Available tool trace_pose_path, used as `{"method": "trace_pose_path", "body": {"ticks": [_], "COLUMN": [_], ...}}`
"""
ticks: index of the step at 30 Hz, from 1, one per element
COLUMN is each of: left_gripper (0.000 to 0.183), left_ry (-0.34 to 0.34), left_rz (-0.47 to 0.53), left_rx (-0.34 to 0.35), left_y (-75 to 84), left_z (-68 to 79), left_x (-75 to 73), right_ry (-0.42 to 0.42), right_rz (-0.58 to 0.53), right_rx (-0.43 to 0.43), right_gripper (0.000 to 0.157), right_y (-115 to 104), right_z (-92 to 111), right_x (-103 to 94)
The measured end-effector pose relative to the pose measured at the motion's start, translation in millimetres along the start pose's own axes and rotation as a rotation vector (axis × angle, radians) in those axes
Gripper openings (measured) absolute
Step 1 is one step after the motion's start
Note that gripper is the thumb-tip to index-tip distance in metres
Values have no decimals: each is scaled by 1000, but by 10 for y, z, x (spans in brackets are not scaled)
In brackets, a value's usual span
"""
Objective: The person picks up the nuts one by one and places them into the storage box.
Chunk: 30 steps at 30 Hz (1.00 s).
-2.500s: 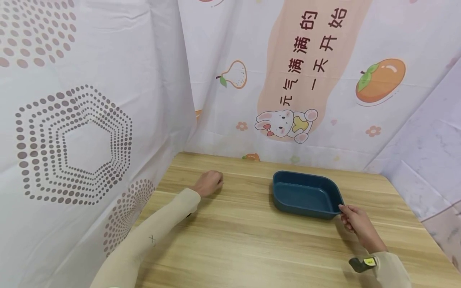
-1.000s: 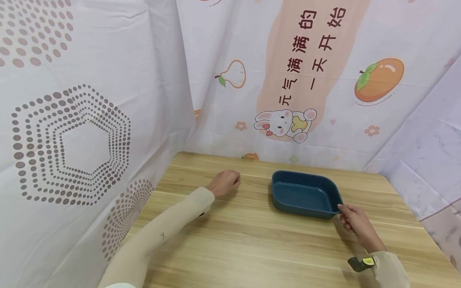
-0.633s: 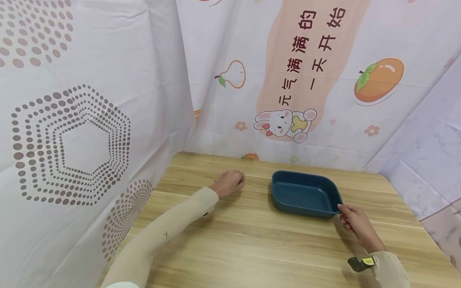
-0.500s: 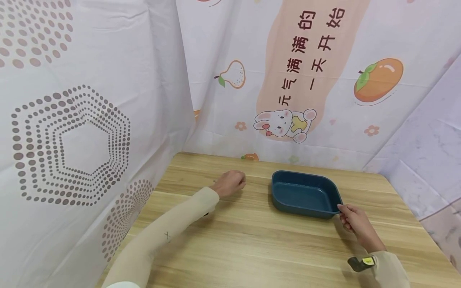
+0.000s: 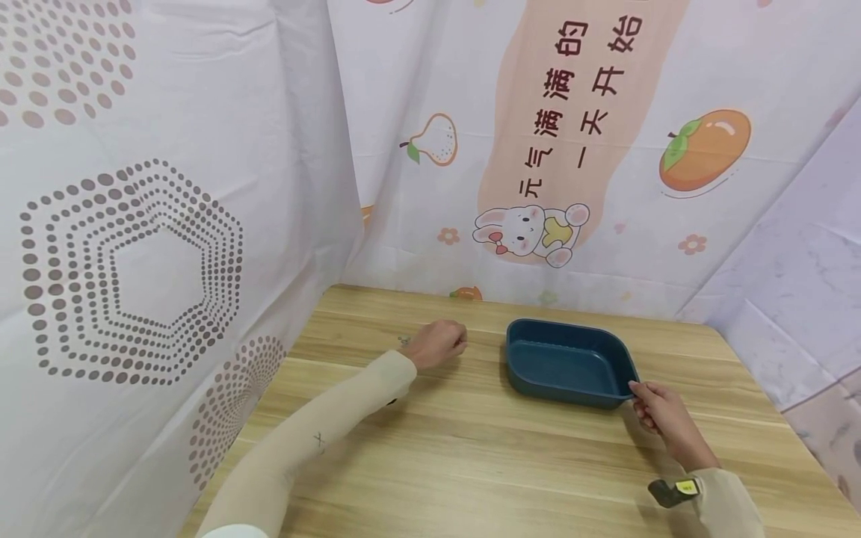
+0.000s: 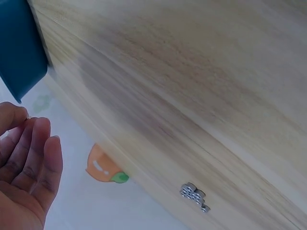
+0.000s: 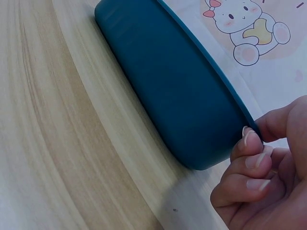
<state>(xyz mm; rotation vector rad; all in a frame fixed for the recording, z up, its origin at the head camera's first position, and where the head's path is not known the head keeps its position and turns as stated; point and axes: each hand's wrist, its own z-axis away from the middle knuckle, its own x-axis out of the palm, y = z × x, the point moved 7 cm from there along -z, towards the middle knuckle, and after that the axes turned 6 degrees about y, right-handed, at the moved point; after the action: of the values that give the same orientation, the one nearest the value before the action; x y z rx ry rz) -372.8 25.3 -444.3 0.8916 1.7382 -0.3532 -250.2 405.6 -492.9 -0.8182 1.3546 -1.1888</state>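
A dark blue tray [image 5: 563, 393] sits empty on the wooden table [image 5: 471, 463], far right of centre. My right hand [image 5: 639, 393] pinches the rim at its near right corner, thumb on top and fingers curled beneath; the right wrist view shows this hand [image 7: 254, 136] on the tray [image 7: 182, 96]. My left hand [image 5: 457, 345] rests on the table just left of the tray, fingers loosely curled, holding nothing. In the left wrist view that hand [image 6: 33, 132] shows a bare palm. A small metal cluster [image 6: 194, 195] lies on the wood behind it.
Printed cloth walls close in the table on the left [image 5: 168, 224], back [image 5: 538, 149] and right [image 5: 794, 284]. The small metal cluster [image 5: 403, 341] lies by my left wrist. Bare wood stretches along the near side.
My left hand has slid to the right across the table toward the tray, and the small metal cluster now shows behind it. The right hand and tray have stayed put.
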Motion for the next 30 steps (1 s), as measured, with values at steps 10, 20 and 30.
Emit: {"method": "trace_pose_path", "body": {"ticks": [10, 20, 30], "left_gripper": [12, 13, 13], "left_ry": [11, 39, 40], "left_rz": [18, 27, 21], "left_rx": [42, 76, 84], "left_y": [75, 186, 260], "left_z": [-33, -60, -113], "left_x": [41, 8, 24], "right_ry": [-3, -21, -22], "right_rz": [-1, 3, -1], "right_rx": [-10, -21, -19], "right_gripper": [44, 45, 46], "right_y": [-4, 5, 0], "right_z": [2, 5, 2], "right_x": [2, 3, 5]}}
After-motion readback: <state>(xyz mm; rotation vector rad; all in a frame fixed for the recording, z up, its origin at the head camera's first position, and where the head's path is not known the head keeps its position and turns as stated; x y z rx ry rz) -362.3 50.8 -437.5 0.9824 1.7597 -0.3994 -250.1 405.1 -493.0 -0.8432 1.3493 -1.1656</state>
